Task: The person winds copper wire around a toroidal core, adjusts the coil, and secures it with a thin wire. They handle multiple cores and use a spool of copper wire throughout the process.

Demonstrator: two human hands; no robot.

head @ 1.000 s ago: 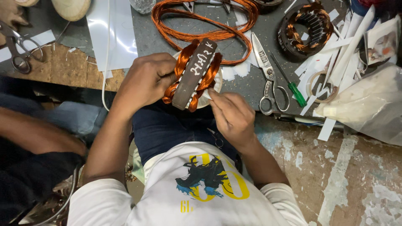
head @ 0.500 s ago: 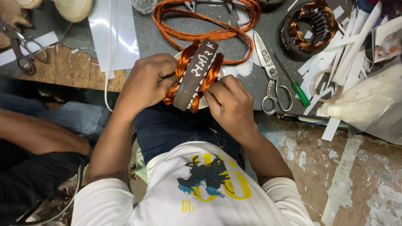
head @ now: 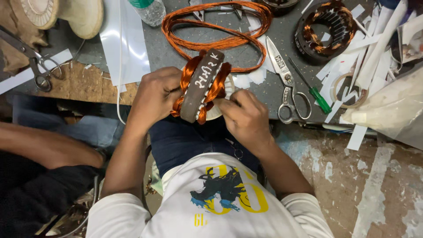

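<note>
copper-wound stator (head: 202,86) clasped between left hand (head: 154,94) and right hand (head: 246,117).

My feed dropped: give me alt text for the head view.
Both hands, left hand and right hand, grip a copper-wound stator at the bench edge. Scissors and a loose copper coil lie beyond it.

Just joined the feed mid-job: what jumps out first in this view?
Dead centre, the left hand and right hand grip a motor stator packed with bright copper winding. Just above it a loose copper wire coil loops over the grey bench. To the right lie scissors, and a second stator sits at the top right.
</note>
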